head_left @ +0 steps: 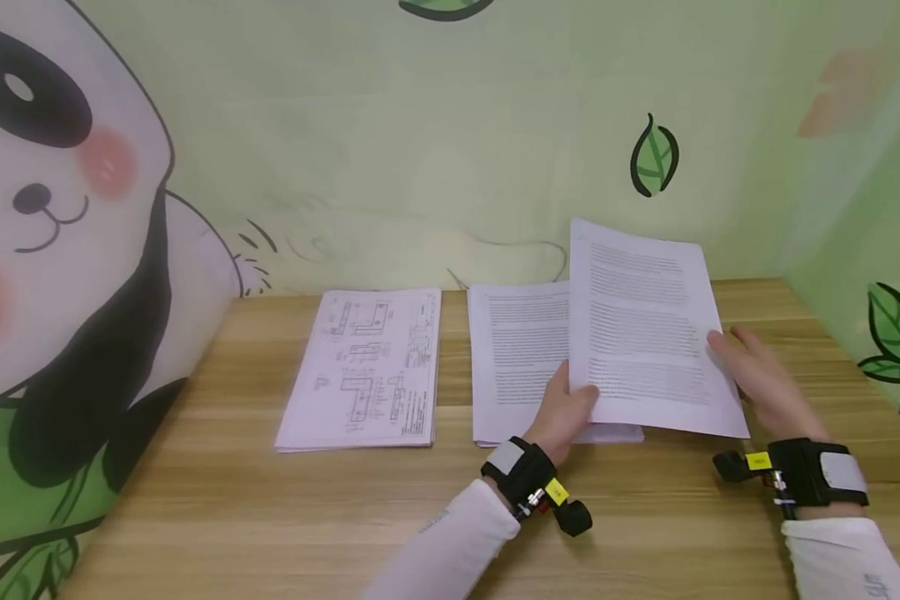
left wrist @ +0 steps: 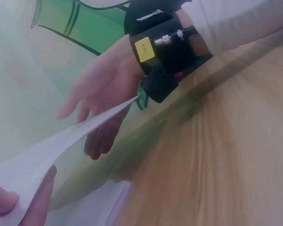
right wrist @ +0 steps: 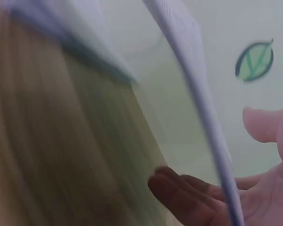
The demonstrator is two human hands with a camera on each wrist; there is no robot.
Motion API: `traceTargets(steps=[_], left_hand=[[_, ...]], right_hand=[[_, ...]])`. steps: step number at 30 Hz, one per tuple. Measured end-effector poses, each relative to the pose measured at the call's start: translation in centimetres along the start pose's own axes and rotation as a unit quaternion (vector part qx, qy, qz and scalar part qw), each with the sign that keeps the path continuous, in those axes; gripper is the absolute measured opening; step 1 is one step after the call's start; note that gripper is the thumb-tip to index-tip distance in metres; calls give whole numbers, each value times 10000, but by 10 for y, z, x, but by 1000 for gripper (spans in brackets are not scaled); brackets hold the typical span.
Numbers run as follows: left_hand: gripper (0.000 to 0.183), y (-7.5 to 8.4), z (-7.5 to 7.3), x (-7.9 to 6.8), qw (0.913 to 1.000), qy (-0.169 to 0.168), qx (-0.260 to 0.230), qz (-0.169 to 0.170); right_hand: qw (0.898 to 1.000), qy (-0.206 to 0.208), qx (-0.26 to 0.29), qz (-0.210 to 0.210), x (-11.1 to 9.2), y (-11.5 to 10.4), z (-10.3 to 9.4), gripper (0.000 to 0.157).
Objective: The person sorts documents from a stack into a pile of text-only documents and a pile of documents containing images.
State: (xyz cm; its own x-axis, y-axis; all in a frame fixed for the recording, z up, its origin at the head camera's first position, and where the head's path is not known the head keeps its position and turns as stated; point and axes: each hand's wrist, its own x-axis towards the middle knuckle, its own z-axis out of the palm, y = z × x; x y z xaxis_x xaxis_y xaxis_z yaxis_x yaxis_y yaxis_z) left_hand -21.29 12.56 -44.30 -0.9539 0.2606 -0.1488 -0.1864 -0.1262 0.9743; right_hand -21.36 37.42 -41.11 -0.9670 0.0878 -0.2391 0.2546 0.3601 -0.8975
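My left hand (head_left: 558,414) pinches the lower left edge of a thin stack of printed sheets (head_left: 641,325), held raised and tilted. In the left wrist view, the thumb (left wrist: 2,200) lies on top of the sheets and fingers sit beneath. Beside the stack's right edge is my right hand (head_left: 772,387), its thumb spread away from the fingers (right wrist: 186,197). The paper's edge stands between that thumb and the fingers without being pinched. Under the raised sheets, another pile of text pages (head_left: 521,358) lies on the table, partly covered.
A pile of technical drawings (head_left: 363,367) lies left of the text pages on the wooden table (head_left: 270,517). Behind the table hangs a green printed backdrop (head_left: 375,150) with a panda and leaves. Each wrist wears a black strap with a small camera.
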Motion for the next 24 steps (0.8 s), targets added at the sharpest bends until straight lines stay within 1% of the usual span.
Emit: traceTargets(steps=[1, 4, 8, 10, 14, 16, 18, 20, 24], left_hand=[[40, 1, -6, -1, 10000, 4, 22, 46], [41, 5, -24, -4, 9998, 47, 54, 173], [43, 10, -46, -10, 9997, 79, 30, 214], [44, 11, -57, -15, 9998, 41, 0, 177], [46, 14, -77, -24, 9998, 11, -67, 163], [46, 15, -85, -26, 9998, 33, 6, 176], [44, 17, -94, -27, 9997, 89, 168, 141], [43, 22, -103, -26, 9990, 122, 430, 33], [43, 32, -122, -23, 9958, 71, 900, -164]], right_hand=[[9999, -115, 78, -58, 1, -3, 5, 92], [9966, -482, 644, -175, 3, -13, 20, 88], [9876, -721, 1391, -124, 1, -25, 42, 86], [9844, -788, 1570, -108, 0, -29, 51, 84], [9848, -910, 1478, -115, -3, -32, 70, 76], [9864, -914, 1355, -170, -5, -34, 78, 70], [9877, -858, 1292, -206, -6, -35, 85, 65], [9898, -724, 1195, -293, -6, -35, 91, 63], [9922, -488, 1096, -352, -7, -36, 100, 60]])
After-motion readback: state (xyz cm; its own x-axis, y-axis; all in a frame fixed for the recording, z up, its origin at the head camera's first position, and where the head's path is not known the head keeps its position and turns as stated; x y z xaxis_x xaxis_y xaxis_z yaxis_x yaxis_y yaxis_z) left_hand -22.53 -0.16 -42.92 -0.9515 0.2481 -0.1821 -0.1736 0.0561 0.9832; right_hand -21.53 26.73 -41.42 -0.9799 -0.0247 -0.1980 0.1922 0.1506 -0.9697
